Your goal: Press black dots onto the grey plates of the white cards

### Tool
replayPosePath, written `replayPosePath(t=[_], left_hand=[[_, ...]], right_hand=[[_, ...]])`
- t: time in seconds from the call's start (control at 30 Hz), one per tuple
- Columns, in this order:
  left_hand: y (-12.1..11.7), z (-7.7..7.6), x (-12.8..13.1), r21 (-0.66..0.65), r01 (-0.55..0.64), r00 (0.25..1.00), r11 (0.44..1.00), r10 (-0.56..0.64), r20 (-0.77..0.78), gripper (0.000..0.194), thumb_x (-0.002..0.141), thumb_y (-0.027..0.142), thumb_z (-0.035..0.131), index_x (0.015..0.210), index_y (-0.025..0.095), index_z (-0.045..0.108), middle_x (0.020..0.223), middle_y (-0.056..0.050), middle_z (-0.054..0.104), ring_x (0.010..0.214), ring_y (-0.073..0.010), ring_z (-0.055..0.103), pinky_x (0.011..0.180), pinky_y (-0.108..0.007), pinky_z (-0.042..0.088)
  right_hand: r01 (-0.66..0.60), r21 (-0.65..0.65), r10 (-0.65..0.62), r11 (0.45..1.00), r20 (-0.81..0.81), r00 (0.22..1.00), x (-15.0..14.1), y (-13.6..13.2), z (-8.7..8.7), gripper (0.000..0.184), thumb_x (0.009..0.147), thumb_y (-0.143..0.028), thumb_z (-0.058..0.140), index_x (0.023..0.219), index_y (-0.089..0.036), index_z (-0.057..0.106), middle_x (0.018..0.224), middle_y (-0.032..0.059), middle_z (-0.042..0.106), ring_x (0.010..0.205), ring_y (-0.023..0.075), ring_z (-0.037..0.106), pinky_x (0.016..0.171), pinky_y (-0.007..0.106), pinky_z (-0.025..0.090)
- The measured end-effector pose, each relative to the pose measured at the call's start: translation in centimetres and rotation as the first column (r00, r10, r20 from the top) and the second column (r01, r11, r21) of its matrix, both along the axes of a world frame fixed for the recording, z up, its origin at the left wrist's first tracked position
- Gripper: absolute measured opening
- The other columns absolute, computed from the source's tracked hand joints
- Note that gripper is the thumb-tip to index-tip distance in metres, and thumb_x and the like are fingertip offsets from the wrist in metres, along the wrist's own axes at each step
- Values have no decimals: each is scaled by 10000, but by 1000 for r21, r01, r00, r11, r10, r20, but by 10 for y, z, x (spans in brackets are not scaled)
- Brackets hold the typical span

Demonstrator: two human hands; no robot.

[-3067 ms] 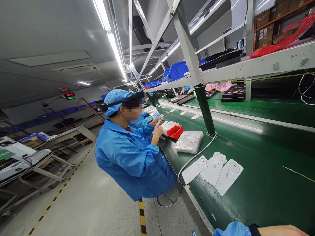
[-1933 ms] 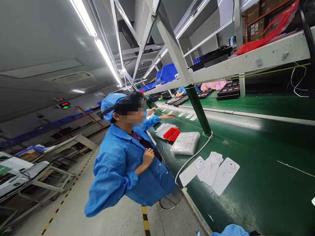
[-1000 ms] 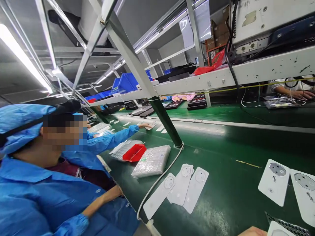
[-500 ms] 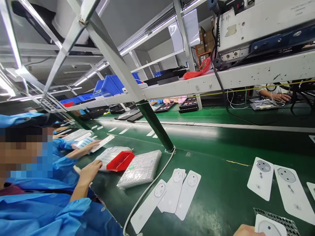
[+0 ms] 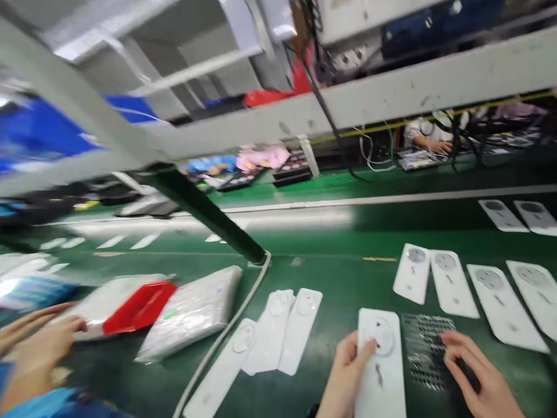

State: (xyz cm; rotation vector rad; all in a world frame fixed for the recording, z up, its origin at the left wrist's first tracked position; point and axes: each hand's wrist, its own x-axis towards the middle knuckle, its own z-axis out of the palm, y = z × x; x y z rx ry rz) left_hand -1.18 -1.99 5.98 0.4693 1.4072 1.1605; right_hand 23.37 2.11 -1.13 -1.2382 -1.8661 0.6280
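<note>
My left hand [image 5: 346, 374] grips a long white phone back cover [image 5: 380, 371] by its left edge, thumb on the front. The cover has a round camera ring with small holes near its top and a dark mark below. Just right of it lies a sheet of small dark pieces in rows [image 5: 426, 348]. My right hand [image 5: 474, 371] is at the right edge of that sheet, fingers curled in a pinch. Something dark shows within its curl, too blurred to name.
Several similar white covers [image 5: 489, 296] lie at the right, with more covers [image 5: 265, 334] overlapping left of centre. A grey cable [image 5: 221, 337] runs past a slanted post [image 5: 209, 212]. Wrapped packs [image 5: 191, 310], a red tray [image 5: 139, 307] and a co-worker's hand [image 5: 41, 348] are at the left.
The view has swung right and down, so the bench things shift left. Both my hands now show, with the cover in the left and the sheet of pieces in fuller view.
</note>
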Motion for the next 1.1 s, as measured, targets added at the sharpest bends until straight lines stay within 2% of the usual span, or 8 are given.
replayPosePath(t=[0.07,0.17,0.23,0.33,0.47,0.73,0.97,1.1], left_hand=[[5,21,13,27,107,994,994,-107,-15,463,698,515,732,974,145,699,889,-104,743,784,-258,680,645,-287,500],[13,41,37,52,232,972,971,-230,-39,505,716,527,714,1055,153,691,864,-96,743,733,-251,676,602,-274,494],[15,46,51,89,280,960,956,-278,-27,531,727,531,698,1104,158,676,882,-93,741,707,-242,666,585,-269,494],[13,47,65,161,338,941,927,-332,-67,471,793,487,639,1134,163,667,950,-80,733,759,-231,657,654,-268,507],[9,48,69,234,372,924,898,-333,-189,347,866,379,556,1110,167,681,1030,-62,719,948,-235,634,822,-265,488],[7,53,69,245,423,895,872,-360,-265,332,895,360,505,1093,158,679,902,-48,713,670,-156,592,636,-220,487],[4,58,68,271,410,892,871,-322,-317,307,885,372,527,1035,170,702,685,-15,642,568,-136,525,557,-203,465],[6,60,68,259,389,906,884,-315,-283,272,855,388,579,948,174,717,640,-5,612,545,-123,495,505,-186,437]], right_hand=[[8,-9,-7,1000,42,999,2,-4,35,172,916,-326,484,805,-236,580,1107,96,614,1024,239,642,775,318,598],[57,14,-58,998,64,996,-7,-11,82,129,930,-237,471,837,-232,561,1150,115,565,1077,255,597,753,331,571],[63,82,-68,995,56,996,-18,-14,104,117,916,-170,472,845,-224,548,1162,117,551,1090,252,577,836,371,544],[11,194,-26,981,76,997,-31,-13,121,123,895,-116,461,867,-210,535,1184,122,542,1136,260,540,980,479,462],[-51,240,19,969,132,991,-37,-11,125,143,890,-78,449,872,-199,523,1236,127,521,1184,266,502,1059,561,366],[-27,264,-20,964,175,984,-36,-15,126,153,889,-61,468,889,-190,550,1259,127,533,1194,251,516,1080,537,358],[-17,501,-140,865,274,951,-37,-24,120,271,862,-18,481,1048,-166,612,1134,119,664,1187,226,557,1131,498,296],[-94,455,-44,885,283,958,-30,-25,120,365,844,-28,432,1136,-163,605,1194,116,653,1220,231,540,1139,508,280]])
